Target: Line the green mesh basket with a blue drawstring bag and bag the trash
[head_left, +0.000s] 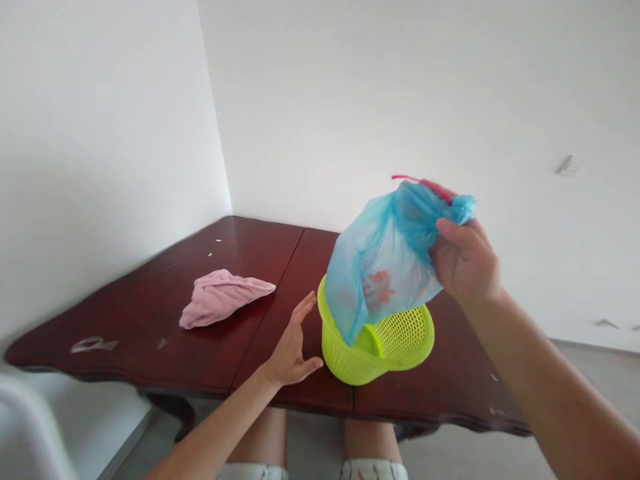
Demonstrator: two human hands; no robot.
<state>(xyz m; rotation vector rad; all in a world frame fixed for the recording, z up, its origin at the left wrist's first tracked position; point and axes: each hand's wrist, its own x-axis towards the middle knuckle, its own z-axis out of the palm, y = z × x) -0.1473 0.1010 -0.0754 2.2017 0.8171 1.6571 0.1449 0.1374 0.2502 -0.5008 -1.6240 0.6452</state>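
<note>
Blue plastic: gripping the bag (383, 257) by its bunched end, right hand (467, 260) closed around it; slanting it over the green basket (350, 363), right of the pink cloth (225, 298). Holding the left hand (293, 347) open, empty, beside the rim; probably best steadying there.

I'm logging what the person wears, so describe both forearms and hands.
The left hand and right hand are bare, with no gloves; no ring or watch shows, though some fingers of the right are hidden. The left forearm and right forearm show no sleeves, and no clear markings can be made out.
</note>
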